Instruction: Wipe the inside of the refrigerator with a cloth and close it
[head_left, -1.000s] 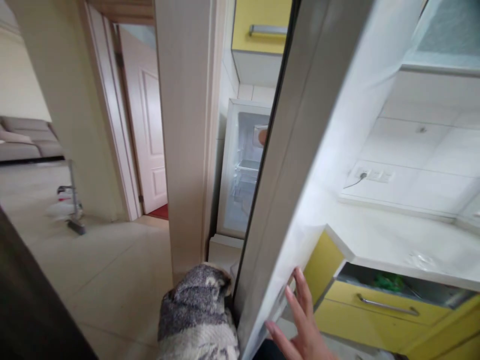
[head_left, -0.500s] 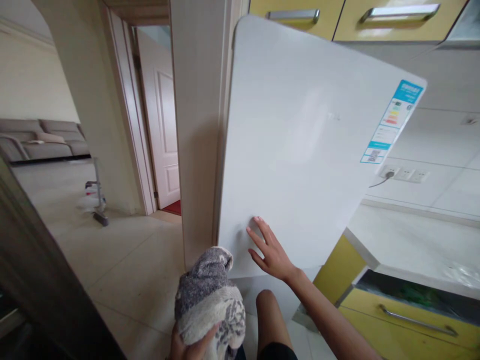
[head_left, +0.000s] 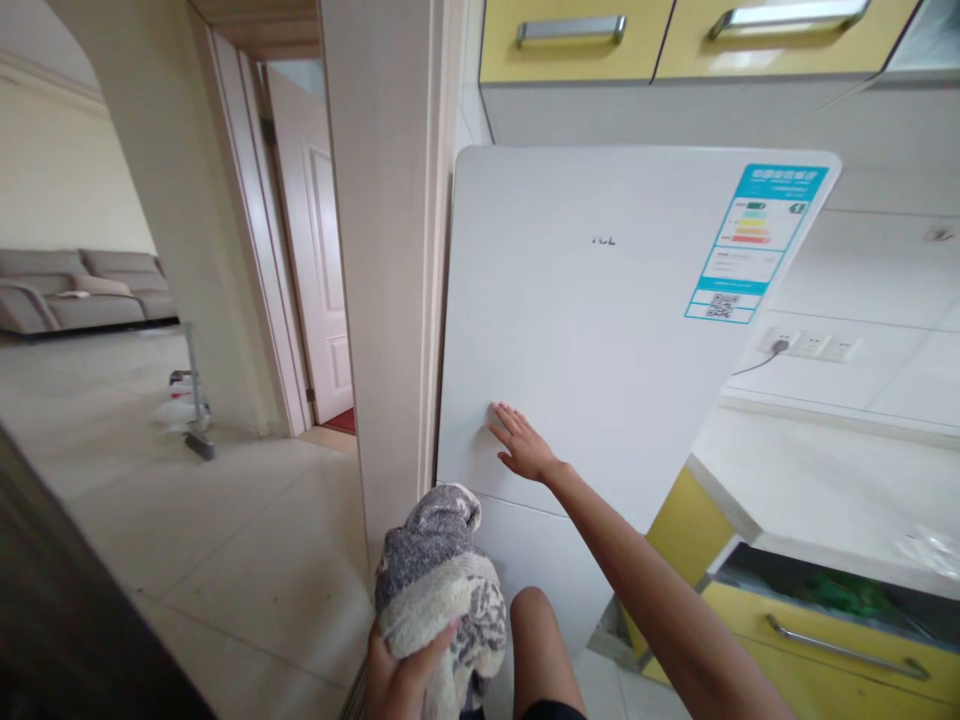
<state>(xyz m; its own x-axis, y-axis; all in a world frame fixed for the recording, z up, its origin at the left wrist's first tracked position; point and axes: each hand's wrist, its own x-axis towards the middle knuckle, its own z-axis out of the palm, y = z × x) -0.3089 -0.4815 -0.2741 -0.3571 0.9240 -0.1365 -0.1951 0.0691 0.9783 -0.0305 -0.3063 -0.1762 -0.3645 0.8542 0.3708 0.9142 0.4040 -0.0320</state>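
A small white fridge stands against the wall, its upper door (head_left: pixel 600 320) closed flush and carrying a blue energy label (head_left: pixel 756 240). My right hand (head_left: pixel 519 444) lies flat on that door near its left edge, fingers stretched out. My left hand (head_left: pixel 401 675), low in the picture, grips a bundled grey and cream patterned cloth (head_left: pixel 439 585). My bare knee (head_left: pixel 536 630) shows between cloth and fridge.
Yellow wall cupboards (head_left: pixel 570 40) hang above the fridge. To the right runs a white counter (head_left: pixel 817 480) with a yellow drawer (head_left: pixel 817 625) pulled open below it. On the left a doorway opens to a tiled floor (head_left: pixel 225 540), a sofa (head_left: pixel 82 285) and a white door (head_left: pixel 311 260).
The fridge door swung from wide open to closed under my right hand. My left hand with the cloth came further into view at the bottom.
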